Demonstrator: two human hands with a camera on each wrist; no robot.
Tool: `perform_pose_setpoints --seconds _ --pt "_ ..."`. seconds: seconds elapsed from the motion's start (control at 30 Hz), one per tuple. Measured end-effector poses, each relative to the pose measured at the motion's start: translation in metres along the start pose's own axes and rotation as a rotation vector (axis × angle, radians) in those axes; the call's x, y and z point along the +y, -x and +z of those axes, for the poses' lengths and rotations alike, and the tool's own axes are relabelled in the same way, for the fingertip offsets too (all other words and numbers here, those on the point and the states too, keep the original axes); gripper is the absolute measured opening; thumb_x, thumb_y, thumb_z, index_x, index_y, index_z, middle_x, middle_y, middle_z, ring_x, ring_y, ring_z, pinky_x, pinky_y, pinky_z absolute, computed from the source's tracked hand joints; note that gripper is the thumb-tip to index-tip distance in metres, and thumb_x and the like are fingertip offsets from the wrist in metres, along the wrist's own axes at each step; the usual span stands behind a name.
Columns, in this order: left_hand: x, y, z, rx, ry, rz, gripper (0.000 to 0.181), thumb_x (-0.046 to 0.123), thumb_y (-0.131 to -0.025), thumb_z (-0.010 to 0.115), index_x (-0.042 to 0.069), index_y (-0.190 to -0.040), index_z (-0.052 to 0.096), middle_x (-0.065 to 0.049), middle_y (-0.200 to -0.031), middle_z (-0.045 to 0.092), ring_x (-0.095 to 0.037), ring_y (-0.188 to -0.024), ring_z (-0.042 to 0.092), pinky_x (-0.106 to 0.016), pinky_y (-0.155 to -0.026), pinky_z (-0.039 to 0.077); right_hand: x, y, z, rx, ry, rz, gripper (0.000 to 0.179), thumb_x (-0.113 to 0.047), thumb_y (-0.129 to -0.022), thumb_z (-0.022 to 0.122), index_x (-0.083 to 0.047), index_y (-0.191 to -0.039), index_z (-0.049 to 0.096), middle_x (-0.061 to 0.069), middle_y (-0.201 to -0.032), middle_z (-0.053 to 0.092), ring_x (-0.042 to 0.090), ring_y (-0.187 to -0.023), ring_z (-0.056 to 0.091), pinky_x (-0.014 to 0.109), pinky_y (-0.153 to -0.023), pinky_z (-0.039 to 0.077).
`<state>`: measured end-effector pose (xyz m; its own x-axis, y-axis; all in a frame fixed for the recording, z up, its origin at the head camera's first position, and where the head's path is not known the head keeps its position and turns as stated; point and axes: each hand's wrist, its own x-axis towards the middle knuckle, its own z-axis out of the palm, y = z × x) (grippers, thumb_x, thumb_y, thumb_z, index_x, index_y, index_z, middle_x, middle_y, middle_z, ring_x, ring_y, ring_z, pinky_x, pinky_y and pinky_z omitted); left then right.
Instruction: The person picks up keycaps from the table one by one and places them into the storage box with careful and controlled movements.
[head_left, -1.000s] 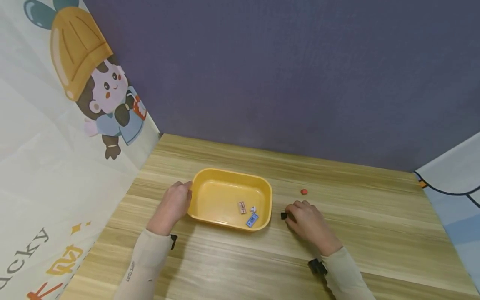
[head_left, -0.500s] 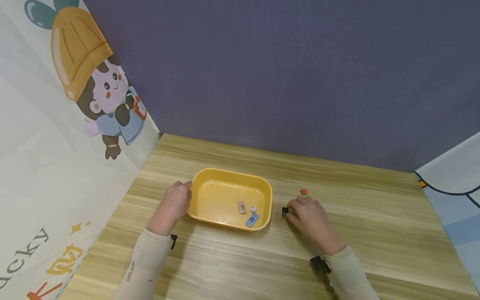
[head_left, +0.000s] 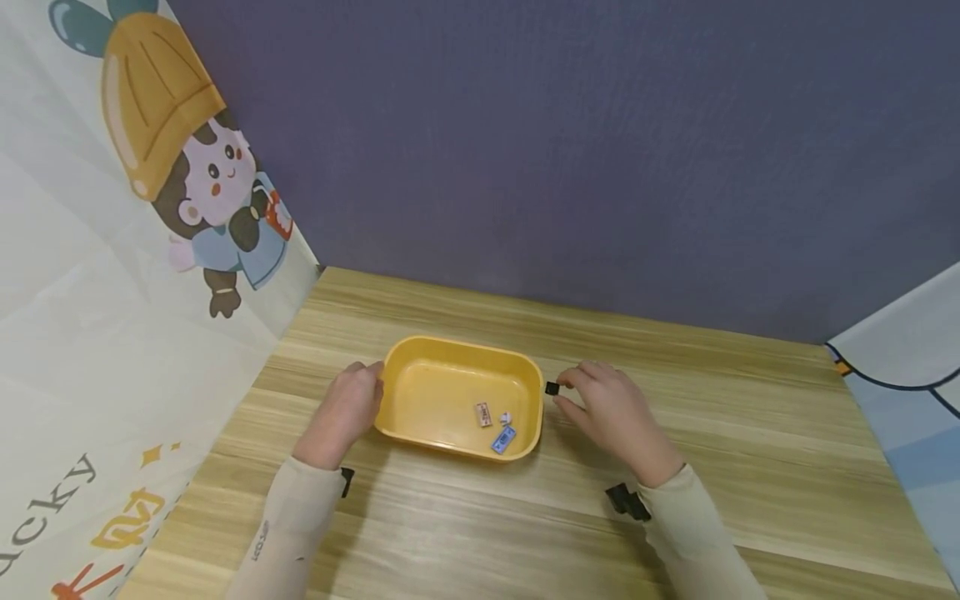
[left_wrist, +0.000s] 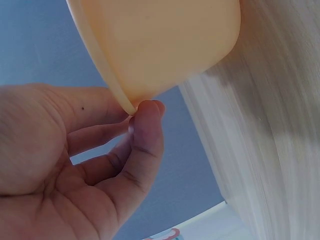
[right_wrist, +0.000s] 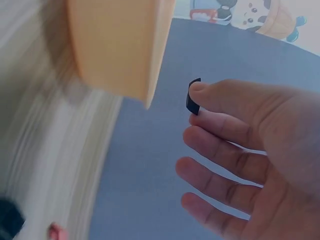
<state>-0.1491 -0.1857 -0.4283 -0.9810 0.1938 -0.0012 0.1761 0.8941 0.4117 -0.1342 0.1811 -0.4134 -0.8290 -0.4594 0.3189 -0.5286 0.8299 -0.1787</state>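
A yellow plastic basin (head_left: 450, 400) sits on the wooden table. My left hand (head_left: 348, 412) pinches its left rim between thumb and fingers, as the left wrist view (left_wrist: 120, 150) shows at close range with the basin wall (left_wrist: 165, 45). Beside the right rim, my right hand (head_left: 611, 408) holds up a small flat black piece (head_left: 552, 388). Thumb and index finger pinch that black piece (right_wrist: 193, 100) in the right wrist view, the other fingers spread below. Inside the basin lie a pinkish printed tile (head_left: 483, 414), a small white piece (head_left: 506, 418) and a blue printed tile (head_left: 503, 439).
A small red piece (right_wrist: 57, 231) lies on the table, hidden in the head view. Wood-grain tabletop (head_left: 480, 525) surrounds the basin. Behind stands a dark blue-purple cloth wall (head_left: 570, 167), with a cartoon-printed sheet (head_left: 97, 292) at the left.
My right hand has lifted the black piece off the table and carried it up and left to the basin's right rim. The left hand and basin stay put.
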Motion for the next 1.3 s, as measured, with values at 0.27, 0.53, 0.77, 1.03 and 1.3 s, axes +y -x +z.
perform_pose_setpoints --seconds 0.27,0.53,0.77,1.03,1.3 --pt "0.001 -0.001 0.0 -0.009 -0.007 -0.008 0.037 -0.004 -0.097 0.058 -0.016 -0.131 0.054 -0.026 -0.102 0.062 -0.026 -0.078 0.058 -0.033 -0.065 0.056 -0.017 -0.022 -0.001 -0.006 -0.015 -0.005 0.023 -0.025 -0.089 0.079 -0.009 -0.104 0.073 0.003 -0.096 0.068 0.023 -0.087 0.063 0.04 -0.073 0.056" --pt "0.001 0.0 0.001 -0.003 -0.002 0.0 0.036 -0.004 -0.096 0.059 -0.016 -0.13 0.055 -0.027 -0.101 0.062 -0.026 -0.077 0.059 -0.032 -0.064 0.057 -0.022 -0.032 0.001 -0.01 -0.005 -0.015 0.024 -0.025 -0.088 0.08 -0.009 -0.104 0.073 0.004 -0.098 0.068 0.023 -0.089 0.064 0.042 -0.078 0.056" --pt "0.001 0.0 0.001 0.012 -0.005 0.011 0.036 -0.005 -0.096 0.059 -0.016 -0.129 0.055 -0.027 -0.1 0.062 -0.027 -0.078 0.06 -0.033 -0.065 0.057 -0.024 -0.033 0.001 -0.021 -0.016 -0.004 0.025 -0.026 -0.088 0.079 -0.009 -0.105 0.072 0.005 -0.101 0.068 0.025 -0.093 0.064 0.046 -0.082 0.056" --pt "0.001 0.0 0.001 0.017 -0.004 0.015 0.036 -0.004 -0.096 0.058 -0.017 -0.129 0.055 -0.028 -0.101 0.062 -0.029 -0.08 0.06 -0.035 -0.066 0.057 -0.021 -0.032 0.0 -0.008 -0.025 -0.01 0.028 -0.022 -0.087 0.08 -0.006 -0.108 0.073 0.007 -0.104 0.069 0.028 -0.096 0.065 0.047 -0.084 0.056" --pt "0.001 0.0 0.001 0.019 -0.007 0.018 0.035 -0.004 -0.096 0.059 -0.017 -0.129 0.056 -0.028 -0.1 0.062 -0.03 -0.083 0.061 -0.037 -0.068 0.058 0.006 -0.02 -0.006 0.037 -0.03 0.007 0.026 -0.017 -0.087 0.08 -0.003 -0.108 0.073 0.011 -0.102 0.069 0.031 -0.092 0.066 0.046 -0.077 0.057"
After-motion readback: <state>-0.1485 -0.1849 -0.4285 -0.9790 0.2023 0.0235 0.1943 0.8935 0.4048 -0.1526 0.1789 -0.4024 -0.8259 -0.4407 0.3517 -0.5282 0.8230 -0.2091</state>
